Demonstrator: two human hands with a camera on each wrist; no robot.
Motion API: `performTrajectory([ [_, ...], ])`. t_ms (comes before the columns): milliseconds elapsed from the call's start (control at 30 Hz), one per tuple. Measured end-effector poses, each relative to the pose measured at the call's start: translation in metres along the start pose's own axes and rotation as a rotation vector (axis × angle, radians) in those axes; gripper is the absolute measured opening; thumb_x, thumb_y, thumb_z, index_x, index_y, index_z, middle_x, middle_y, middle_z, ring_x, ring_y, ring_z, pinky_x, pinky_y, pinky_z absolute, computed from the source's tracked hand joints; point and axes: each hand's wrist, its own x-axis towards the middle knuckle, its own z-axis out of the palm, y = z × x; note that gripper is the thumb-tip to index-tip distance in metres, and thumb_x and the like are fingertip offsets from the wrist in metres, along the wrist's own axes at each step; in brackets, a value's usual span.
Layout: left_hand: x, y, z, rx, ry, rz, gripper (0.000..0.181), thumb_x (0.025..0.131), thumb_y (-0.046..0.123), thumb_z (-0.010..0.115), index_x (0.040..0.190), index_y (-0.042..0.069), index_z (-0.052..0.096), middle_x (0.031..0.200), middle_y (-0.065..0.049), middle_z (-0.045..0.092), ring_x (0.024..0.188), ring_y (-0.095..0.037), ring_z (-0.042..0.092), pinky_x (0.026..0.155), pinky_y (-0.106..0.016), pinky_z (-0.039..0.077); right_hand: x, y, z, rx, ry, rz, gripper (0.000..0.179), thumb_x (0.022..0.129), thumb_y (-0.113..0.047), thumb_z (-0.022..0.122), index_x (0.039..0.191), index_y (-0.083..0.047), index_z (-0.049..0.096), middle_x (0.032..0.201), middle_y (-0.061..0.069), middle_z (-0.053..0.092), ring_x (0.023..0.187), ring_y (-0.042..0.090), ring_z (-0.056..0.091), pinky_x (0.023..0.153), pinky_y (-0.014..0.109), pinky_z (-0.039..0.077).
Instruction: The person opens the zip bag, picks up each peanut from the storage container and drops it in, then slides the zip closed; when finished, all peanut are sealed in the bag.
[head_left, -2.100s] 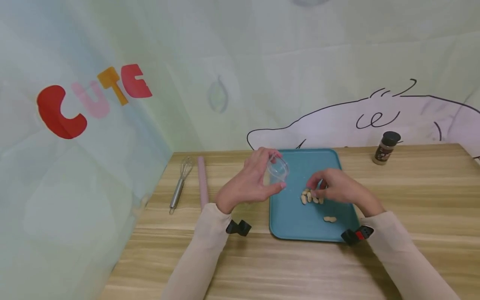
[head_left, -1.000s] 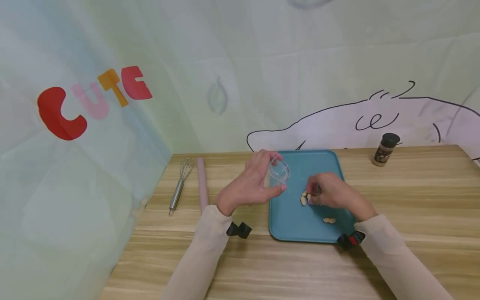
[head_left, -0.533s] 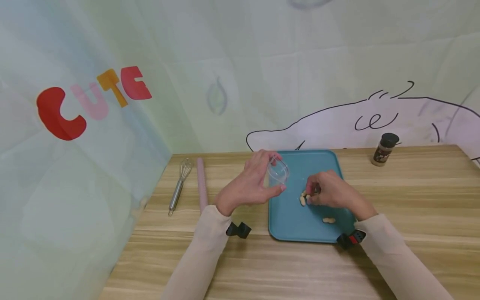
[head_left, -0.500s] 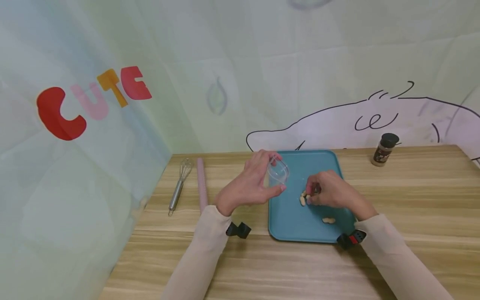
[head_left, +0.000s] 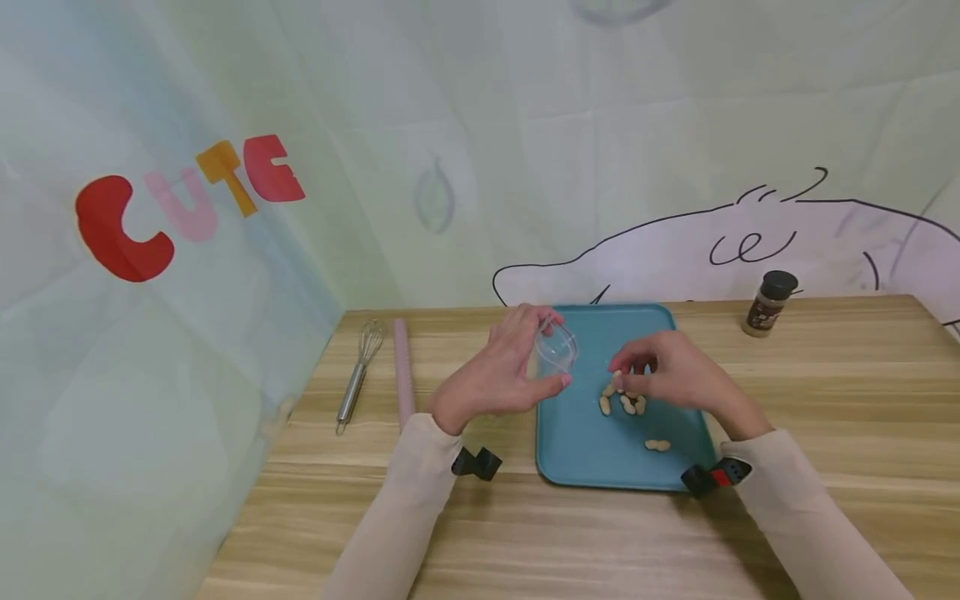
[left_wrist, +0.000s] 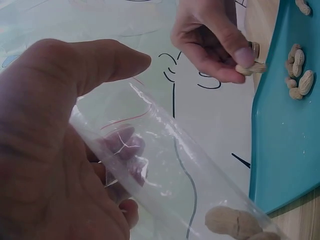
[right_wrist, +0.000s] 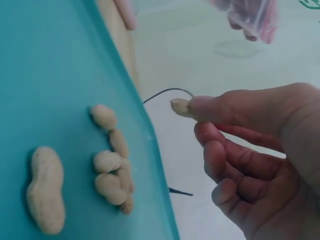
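My left hand holds a clear zip bag with its mouth spread, over the left edge of the blue tray. Peanuts show inside the bag in the left wrist view. Thumb and fingertips of my right hand pinch one peanut above the tray, to the right of the bag. Several peanuts lie in a small cluster below that hand. A single peanut lies apart from them, nearer the tray's front edge.
On the wooden table, left of the tray, lie a metal whisk and a pink rod, partly hidden by the left arm. A dark-capped jar stands at the back right. A printed cloth hangs behind the table.
My right hand has come up from the cluster with a peanut between its fingertips, uncovering more peanuts beneath. The left hand and bag have stayed nearly still.
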Motion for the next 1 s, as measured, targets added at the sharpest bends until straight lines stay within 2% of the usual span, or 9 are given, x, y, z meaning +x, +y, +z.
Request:
performTrajectory([
  [200,0.001,-0.001,0.001,0.011,-0.009,0.006,0.061,0.095,0.033,0.072,0.145,0.010,0.045,0.130,-0.008,0.051,0.131,-0.026,0.042,0.107,-0.046,0.037,-0.004,-0.009,-0.006,-0.001,0.108,-0.012,0.015,0.100,-0.023,0.077,0.107,-0.011,0.084,0.094,-0.004,0.080,0.079,0.012,0.058,0.068,0.025,0.047],
  [367,0.002,-0.002,0.002,0.009,-0.014,0.006,0.060,0.095,0.034,0.071,0.144,0.010,0.045,0.131,-0.008,0.051,0.132,-0.026,0.042,0.108,-0.046,0.037,-0.006,-0.017,-0.009,0.004,0.189,-0.009,0.016,0.100,-0.024,0.076,0.108,-0.013,0.084,0.099,0.000,0.082,0.083,0.011,0.062,0.070,0.025,0.050],
  [633,0.003,0.001,0.002,-0.021,-0.039,-0.015,0.063,0.095,0.035,0.070,0.146,0.010,0.043,0.139,-0.013,0.049,0.135,-0.028,0.041,0.111,-0.052,0.036,-0.007,-0.029,-0.013,0.035,0.243,-0.011,0.014,0.102,-0.025,0.074,0.108,-0.015,0.083,0.098,0.001,0.079,0.084,0.015,0.065,0.073,0.025,0.053],
  [800,0.003,0.002,0.003,-0.022,-0.042,-0.013,0.065,0.094,0.035,0.070,0.147,0.008,0.043,0.137,-0.011,0.050,0.135,-0.031,0.042,0.115,-0.055,0.033,-0.008,-0.034,-0.012,0.085,0.263,-0.030,0.013,0.102,-0.023,0.074,0.109,-0.014,0.082,0.098,0.002,0.079,0.082,0.011,0.068,0.072,0.025,0.054],
  [1000,0.003,0.001,0.004,-0.017,-0.035,0.005,0.066,0.094,0.036,0.070,0.147,0.005,0.044,0.135,-0.012,0.051,0.133,-0.033,0.045,0.111,-0.055,0.035,-0.007,-0.041,-0.006,0.131,0.299,-0.046,0.015,0.101,-0.022,0.075,0.112,-0.012,0.081,0.100,0.003,0.081,0.083,0.008,0.070,0.072,0.024,0.055],
])
